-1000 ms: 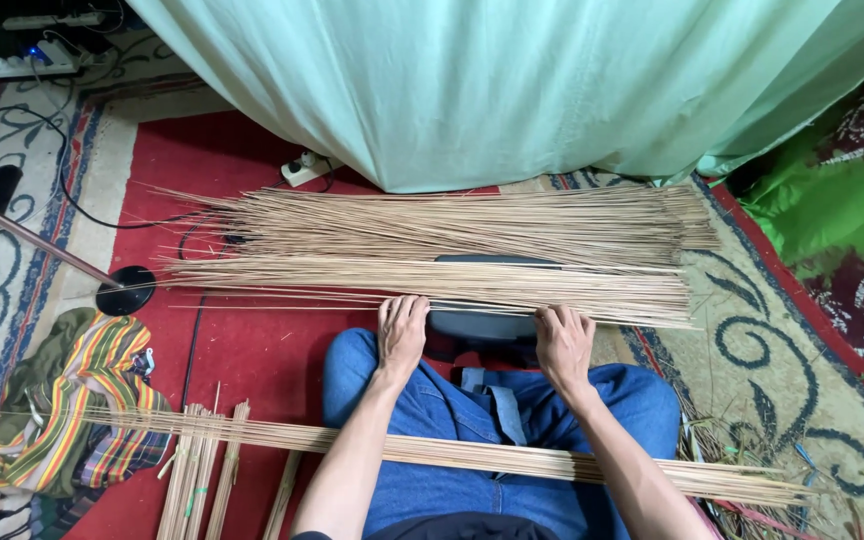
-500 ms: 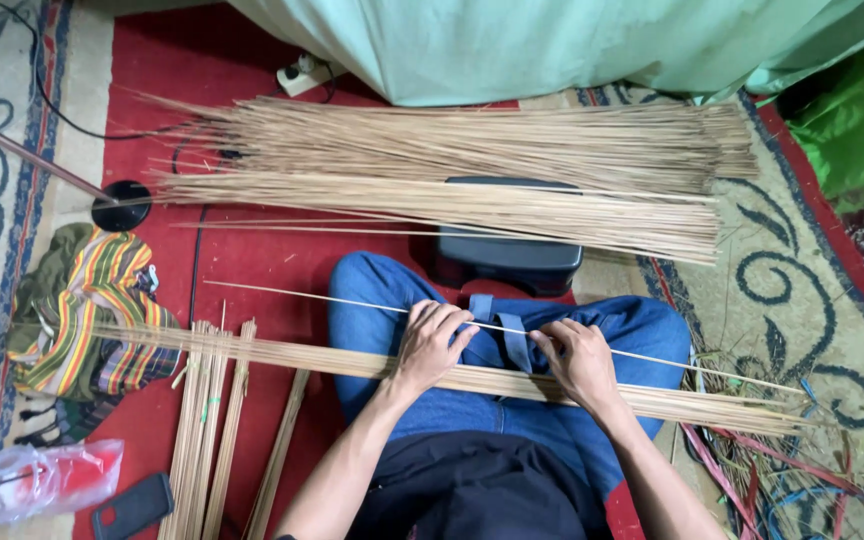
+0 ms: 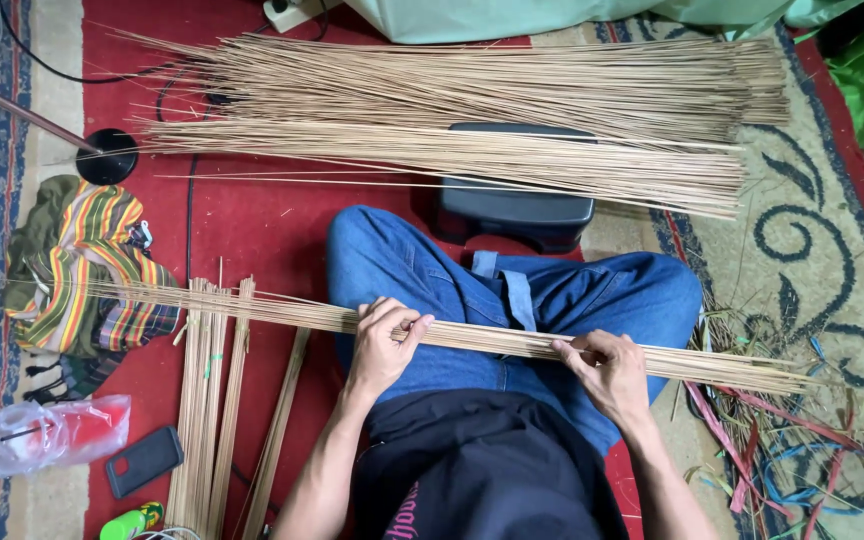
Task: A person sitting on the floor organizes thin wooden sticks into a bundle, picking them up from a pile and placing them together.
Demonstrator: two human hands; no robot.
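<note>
1. Left hand (image 3: 384,345): fingers curled over the bundle of thin sticks (image 3: 492,338) lying across the lap; the grasp is closed on the bundle, thumb side toward 3 o'clock.
2. Right hand (image 3: 607,372): at 3 o'clock of the left hand, fingertips pinched on the same bundle from the near side; closed on the sticks.
3. Bundle of thin sticks: a flat, pale tan sheaf running from 9 o'clock to 3 o'clock across both thighs, tilted slightly down toward 3 o'clock. Its ends reach past the knees on each side.
4. Blue jeans (image 3: 432,270): crossed legs under the bundle; a dark shirt (image 3: 482,470) lies at 6 o'clock of the hands.
5. Large pile of sticks (image 3: 472,110): loose, long stems spread on the red carpet (image 3: 252,230) at 12 o'clock of the hands, well apart from them, partly covering a dark low stool (image 3: 517,205).
6. Bound stick bunches (image 3: 207,400): several lie lengthwise on the carpet at 9 o'clock of the left forearm, passing under the held bundle's far end.
7. Striped cloth (image 3: 82,265): crumpled at 9 o'clock, near the bundle's tip.
8. Clear plastic bag (image 3: 52,435) and dark phone (image 3: 145,460): at 8 o'clock, near the bound bunches.
9. Coloured strips and scraps (image 3: 792,450): scattered at 4 o'clock of the right hand.
</note>
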